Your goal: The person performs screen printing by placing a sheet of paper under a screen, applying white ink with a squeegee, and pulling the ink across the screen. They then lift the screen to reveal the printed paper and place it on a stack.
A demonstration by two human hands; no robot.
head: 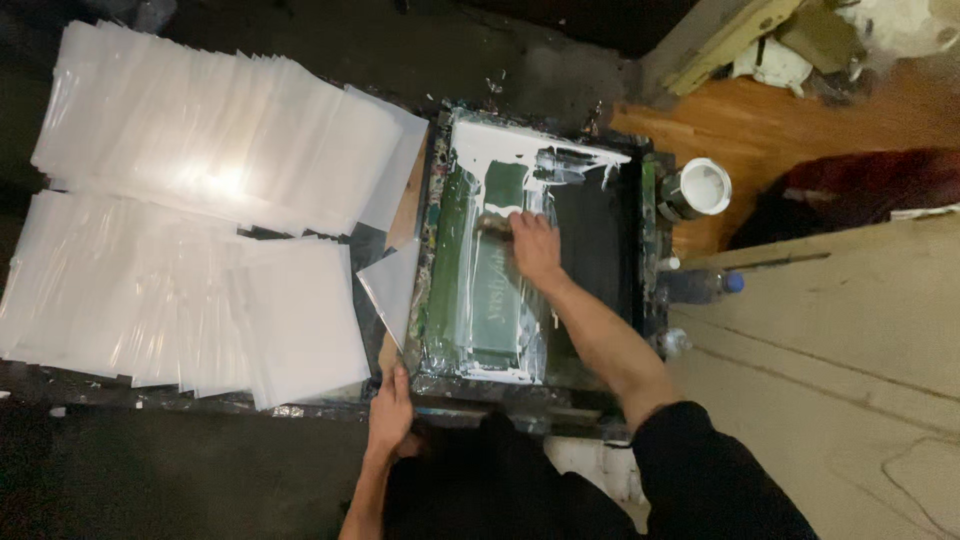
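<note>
Head view looks straight down on a dark surface (300, 40) where I see, biggest first, two broad fans of translucent white sheets (200, 130) spread over the left half, one fan above the other, each overlapping like shingles. One more sheet (392, 285) lies tilted just beside the frame's left rail.

Next in size is the screen-printing frame (432, 250), right of centre, its long axis running away from me. White ink (500, 145) is pooled across its far end and smeared down the greenish mesh, which carries a vertical stencil panel in its left portion.

To the right of the frame, on an orange wooden patch, stands an open tub of white ink (700, 188), and a little nearer lies a bottle with a blue cap (700, 285).

My right hand (535, 245) reaches in from the lower right and is closed over a squeegee (492, 224), whose blade lies crosswise to the frame's length, near the far end of the stencil panel; the panel stretches from it back toward me. My left hand (390, 410) is clamped on the near left corner of the frame, well apart from the squeegee, so the right is the hand at the tool.
</note>
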